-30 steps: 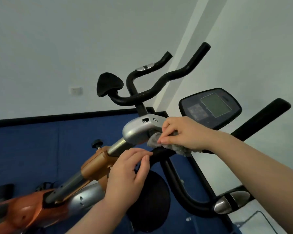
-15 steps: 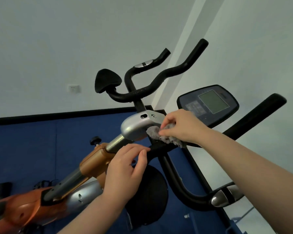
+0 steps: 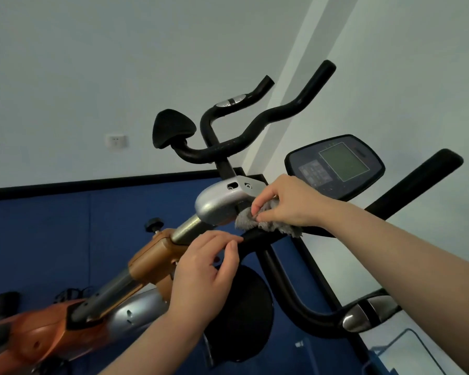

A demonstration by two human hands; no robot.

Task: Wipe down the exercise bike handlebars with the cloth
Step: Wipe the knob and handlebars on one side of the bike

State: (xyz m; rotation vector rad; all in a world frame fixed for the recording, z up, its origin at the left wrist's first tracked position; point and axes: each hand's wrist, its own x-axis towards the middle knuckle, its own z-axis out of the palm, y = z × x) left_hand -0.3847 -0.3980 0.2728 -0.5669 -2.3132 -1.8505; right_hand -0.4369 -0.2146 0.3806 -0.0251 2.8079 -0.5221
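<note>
**Handlebar Wipe: Centre Section in Progress**

Right hand [image 3: 287, 203], centre of frame: fingers curled over the grey cloth [image 3: 266, 224], bunching it and pressing it onto the black handlebars [image 3: 257, 235] just beside the silver stem cover [image 3: 217, 205]. Left hand [image 3: 206, 269], lower centre: fingers curled over the bar just left of the cloth, thumb alongside, apparently bracing; firmness of hold not discernible. Console [image 3: 336, 166] at right of centre, directly behind the right hand. Second handlebar set [image 3: 236, 147] at upper centre, apart from both hands. Orange frame [image 3: 152, 253] running to lower left.

Step in hand, as judged: wiping the bar at the stem junction. Remaining, as judged: outer grip at far right, lower loop with silver pulse sensor [image 3: 368, 312] at lower right.

Next move: slide cloth outward along the bar, wrapped around the tube, pressure steady, clear of the console.
</note>
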